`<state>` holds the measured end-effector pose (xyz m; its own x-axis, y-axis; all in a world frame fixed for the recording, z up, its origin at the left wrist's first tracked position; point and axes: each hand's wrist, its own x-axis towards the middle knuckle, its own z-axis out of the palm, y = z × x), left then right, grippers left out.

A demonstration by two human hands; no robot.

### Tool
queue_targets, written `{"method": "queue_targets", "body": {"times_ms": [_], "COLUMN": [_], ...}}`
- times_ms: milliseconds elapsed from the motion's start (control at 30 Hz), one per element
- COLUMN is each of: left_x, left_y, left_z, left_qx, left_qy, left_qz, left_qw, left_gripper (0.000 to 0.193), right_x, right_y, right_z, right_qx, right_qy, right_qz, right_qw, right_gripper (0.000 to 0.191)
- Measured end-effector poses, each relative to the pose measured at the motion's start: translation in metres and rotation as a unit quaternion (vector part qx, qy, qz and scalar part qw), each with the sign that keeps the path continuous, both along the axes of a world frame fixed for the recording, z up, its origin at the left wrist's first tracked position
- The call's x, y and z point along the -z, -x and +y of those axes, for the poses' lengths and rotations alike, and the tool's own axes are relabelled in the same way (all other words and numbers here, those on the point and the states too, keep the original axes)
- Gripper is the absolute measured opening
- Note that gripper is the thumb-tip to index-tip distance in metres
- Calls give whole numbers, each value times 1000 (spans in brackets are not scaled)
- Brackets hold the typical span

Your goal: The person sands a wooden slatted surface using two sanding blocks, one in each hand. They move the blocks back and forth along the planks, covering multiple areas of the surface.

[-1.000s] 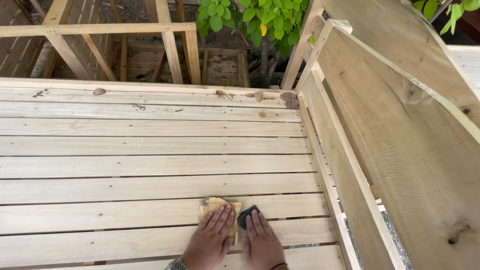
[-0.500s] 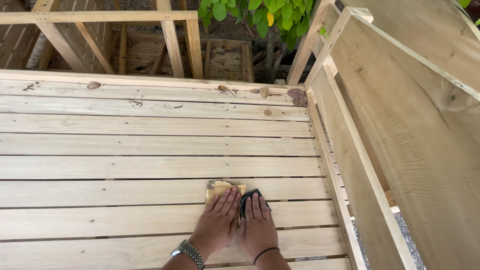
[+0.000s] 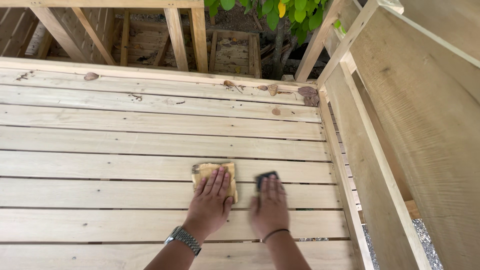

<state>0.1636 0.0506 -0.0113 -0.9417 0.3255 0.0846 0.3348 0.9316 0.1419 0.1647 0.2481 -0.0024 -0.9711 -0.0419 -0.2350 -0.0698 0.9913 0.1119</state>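
My left hand (image 3: 210, 202) lies flat, fingers spread, on a tan sheet of sandpaper (image 3: 206, 171) pressed against a pale wooden deck board (image 3: 125, 167). A metal watch is on that wrist. My right hand (image 3: 270, 207) presses down on a small dark sanding block (image 3: 265, 176), a short gap to the right of the sandpaper; the hand is blurred with motion. A thin dark band circles the right wrist. Both hands rest on the same pair of boards, close to the deck's right side.
Pale planks run left to right across the deck. Dry leaves (image 3: 307, 94) and bits of debris lie along the far edge. A slanted wooden panel with a frame (image 3: 400, 130) rises on the right. Timber posts (image 3: 181, 35) and green foliage stand beyond the far edge.
Both hands have slid forward, away from me, across the boards. They were side by side and touching; now they are apart, the sandpaper to the left and the block to the right.
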Motion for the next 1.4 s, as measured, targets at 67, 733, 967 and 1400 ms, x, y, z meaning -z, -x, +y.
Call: {"method": "queue_targets", "body": {"times_ms": [67, 733, 967, 1400], "left_x": [-2, -16, 8, 3], "left_y": [4, 74, 80, 83], "left_z": [7, -1, -100, -82], "left_qx": [11, 18, -114, -63], "left_qy": [12, 23, 24, 0], "left_qz": [-103, -154, -84, -56], "left_qw": [995, 988, 990, 996], "left_gripper": [68, 68, 69, 68], "right_x": [4, 22, -4, 9], "right_y": [-2, 72, 93, 64], "right_z": [-33, -33, 130, -34], "right_qx": [-44, -80, 88, -63], "right_qy": [65, 72, -12, 82], "right_qz": [-2, 15, 97, 4], "right_qw": [997, 994, 991, 995], "right_gripper": [68, 66, 73, 67]}}
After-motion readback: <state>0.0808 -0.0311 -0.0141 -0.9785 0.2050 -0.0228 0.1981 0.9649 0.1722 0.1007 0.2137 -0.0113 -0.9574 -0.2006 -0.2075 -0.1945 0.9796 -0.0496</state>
